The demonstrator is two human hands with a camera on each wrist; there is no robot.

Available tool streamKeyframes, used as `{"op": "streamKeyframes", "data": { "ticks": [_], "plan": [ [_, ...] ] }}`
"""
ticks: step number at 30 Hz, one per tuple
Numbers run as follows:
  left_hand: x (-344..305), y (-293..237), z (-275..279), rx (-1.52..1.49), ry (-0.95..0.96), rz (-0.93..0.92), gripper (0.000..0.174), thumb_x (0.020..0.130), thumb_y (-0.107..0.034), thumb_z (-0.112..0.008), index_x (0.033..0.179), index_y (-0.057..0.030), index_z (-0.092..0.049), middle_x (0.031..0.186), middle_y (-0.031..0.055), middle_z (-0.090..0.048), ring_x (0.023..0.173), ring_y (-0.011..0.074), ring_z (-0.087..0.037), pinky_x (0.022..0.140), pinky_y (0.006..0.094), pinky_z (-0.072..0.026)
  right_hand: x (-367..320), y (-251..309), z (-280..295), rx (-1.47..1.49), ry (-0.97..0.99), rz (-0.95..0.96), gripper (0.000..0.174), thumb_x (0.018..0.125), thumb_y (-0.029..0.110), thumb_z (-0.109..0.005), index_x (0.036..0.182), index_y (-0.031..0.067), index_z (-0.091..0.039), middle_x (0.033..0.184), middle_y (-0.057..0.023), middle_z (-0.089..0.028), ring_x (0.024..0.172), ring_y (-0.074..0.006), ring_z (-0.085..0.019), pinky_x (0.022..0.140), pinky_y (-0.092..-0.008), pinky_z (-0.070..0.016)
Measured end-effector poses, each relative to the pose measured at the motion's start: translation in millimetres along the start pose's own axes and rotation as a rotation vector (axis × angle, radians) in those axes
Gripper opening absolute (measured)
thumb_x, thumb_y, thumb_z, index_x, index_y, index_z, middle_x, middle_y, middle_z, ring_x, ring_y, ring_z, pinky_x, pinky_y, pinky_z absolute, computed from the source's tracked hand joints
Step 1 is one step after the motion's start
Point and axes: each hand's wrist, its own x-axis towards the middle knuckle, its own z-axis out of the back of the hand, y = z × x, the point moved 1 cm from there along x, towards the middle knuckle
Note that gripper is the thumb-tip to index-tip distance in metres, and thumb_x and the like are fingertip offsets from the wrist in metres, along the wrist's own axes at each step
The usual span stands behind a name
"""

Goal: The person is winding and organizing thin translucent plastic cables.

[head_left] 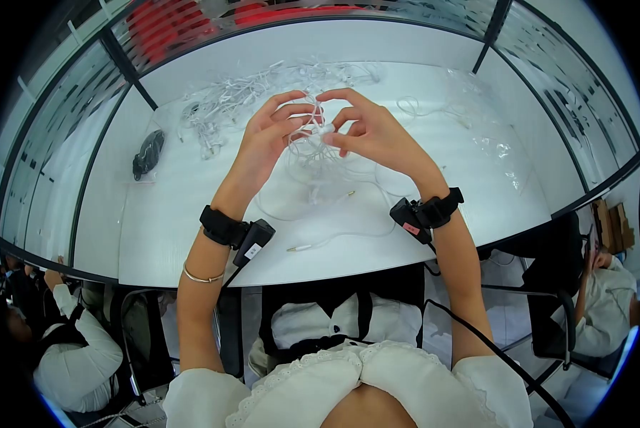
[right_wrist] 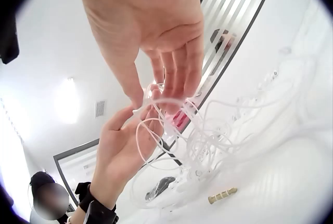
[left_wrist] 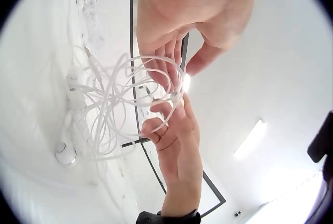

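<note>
Left hand (head_left: 266,139) and right hand (head_left: 370,132), fingers curled, hold one white cable tangle (head_left: 308,148) between them; exact fingertip grip partly hidden. Two plugs (head_left: 351,193) nearside of both hands. One dark bundle (head_left: 148,154) left of left hand. Cable pile (head_left: 238,103) beyond, uncountable.

Cannot trace single strands through the tangled white cable (left_wrist: 107,96) or see every contact point under the fingers (head_left: 345,94). Cannot count pieces in the blurred far heap of cables (head_left: 238,103) or read the tiny left wrist-camera label (head_left: 253,251). Cannot fully see the seated person (head_left: 77,367) at far left, cut into by the dark border.
</note>
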Motion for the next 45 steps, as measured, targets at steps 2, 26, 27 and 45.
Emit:
{"op": "streamKeyframes", "data": {
  "ticks": [2, 26, 27, 45],
  "plan": [
    [0, 2, 0, 0.029, -0.011, -0.019, 0.051, 0.081, -0.004, -0.062, 0.129, -0.0038, -0.045, 0.113, 0.0095, -0.061, 0.109, 0.0165, -0.056, 0.092, 0.0297, -0.0438, 1, -1, -3, -0.09, -0.029, 0.057, 0.045, 0.081, 0.025, -0.07, 0.121, 0.0134, -0.053, 0.083, -0.0038, -0.065, 0.072, -0.0153, -0.063, 0.063, -0.0275, -0.0474],
    [-2, -2, -1, 0.315, -0.077, -0.178, 0.041, 0.083, -0.005, -0.06, 0.123, -0.0038, -0.049, 0.115, 0.0121, -0.063, 0.101, 0.014, -0.058, 0.087, 0.0268, -0.0441, 4, -14, 19, -0.12, -0.387, 0.046, 0.015, 0.082, 0.016, -0.061, 0.096, 0.0093, -0.061, 0.056, 0.001, -0.042, 0.054, -0.0103, -0.041, 0.053, -0.0268, -0.0351],
    [-2, -3, 0, 0.328, -0.102, -0.195, 0.04, 0.084, -0.007, -0.06, 0.122, -0.0037, -0.049, 0.113, 0.0118, -0.063, 0.101, 0.0139, -0.058, 0.086, 0.0264, -0.044, 3, -13, 19, -0.16, -0.334, 0.038, 0.015, 0.083, 0.016, -0.062, 0.097, 0.0082, -0.061, 0.057, 0.0022, -0.039, 0.055, -0.0087, -0.037, 0.052, -0.026, -0.0319],
    [0, -8, 4, -0.023, 0.055, -0.066, 0.021, 0.086, -0.008, -0.047, 0.103, -0.001, -0.057, 0.104, 0.0147, -0.063, 0.086, 0.0167, -0.056, 0.081, 0.026, -0.0431, 4, -7, 7, -0.07, -0.1, -0.039, 0.029, 0.086, 0.031, -0.063, 0.096, 0.0042, -0.064, 0.067, -0.0018, -0.051, 0.056, -0.0089, -0.04, 0.051, -0.0261, -0.0333]
  ]
}}
